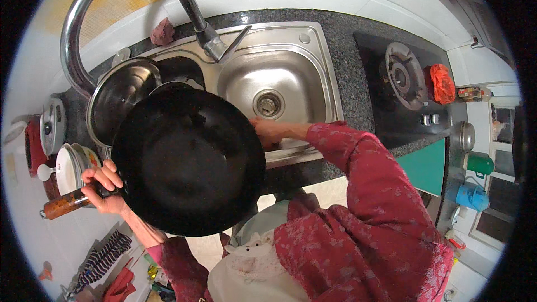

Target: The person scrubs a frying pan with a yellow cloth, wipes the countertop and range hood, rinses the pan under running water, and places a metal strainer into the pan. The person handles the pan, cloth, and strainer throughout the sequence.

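Note:
A large black wok [188, 163] is tilted over the left part of the sink, its dark inner face towards me. My left hand [105, 186] grips its handle [69, 204] close to the pan, at the left. My right hand [268, 131] is at the wok's right rim, above the sink basin [293, 79]; its fingertips are partly hidden behind the pan, so what they hold cannot be told. Behind the wok, a shiny metal pan or lid [121, 100] leans at the left side of the sink. The chrome faucet [209, 42] arches above.
A gas stove [402, 75] with a red plastic bag [441, 84] is on the right. Stacked bowls [69, 170] and a glass lid [53, 126] stand at the left. A crumpled cloth [162, 32] lies behind the sink. Green [479, 165] and blue [473, 196] vessels are far right.

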`<act>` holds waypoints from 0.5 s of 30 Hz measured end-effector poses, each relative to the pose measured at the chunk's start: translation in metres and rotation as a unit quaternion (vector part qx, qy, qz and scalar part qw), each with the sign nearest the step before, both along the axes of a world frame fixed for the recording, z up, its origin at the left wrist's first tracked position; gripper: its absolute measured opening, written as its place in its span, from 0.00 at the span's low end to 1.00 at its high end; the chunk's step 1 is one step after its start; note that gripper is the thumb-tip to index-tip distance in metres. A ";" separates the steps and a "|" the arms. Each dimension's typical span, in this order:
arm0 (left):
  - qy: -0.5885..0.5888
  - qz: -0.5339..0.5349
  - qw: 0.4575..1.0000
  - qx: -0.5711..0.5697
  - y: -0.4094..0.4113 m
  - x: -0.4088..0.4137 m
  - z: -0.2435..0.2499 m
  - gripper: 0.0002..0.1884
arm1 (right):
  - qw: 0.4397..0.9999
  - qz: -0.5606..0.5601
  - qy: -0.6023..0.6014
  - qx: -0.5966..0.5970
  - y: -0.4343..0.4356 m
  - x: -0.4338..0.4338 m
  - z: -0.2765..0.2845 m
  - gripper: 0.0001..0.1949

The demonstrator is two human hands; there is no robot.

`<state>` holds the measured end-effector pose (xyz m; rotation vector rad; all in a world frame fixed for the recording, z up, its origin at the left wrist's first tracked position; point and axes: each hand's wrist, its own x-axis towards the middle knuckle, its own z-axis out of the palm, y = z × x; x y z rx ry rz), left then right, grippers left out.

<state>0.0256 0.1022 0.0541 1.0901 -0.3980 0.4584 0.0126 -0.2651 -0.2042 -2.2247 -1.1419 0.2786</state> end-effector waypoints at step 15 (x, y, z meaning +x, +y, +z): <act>-0.008 -0.012 1.000 -0.015 -0.002 0.001 -0.003 0.22 | 0.872 -0.473 0.090 -0.089 -0.078 0.083 0.015 0.24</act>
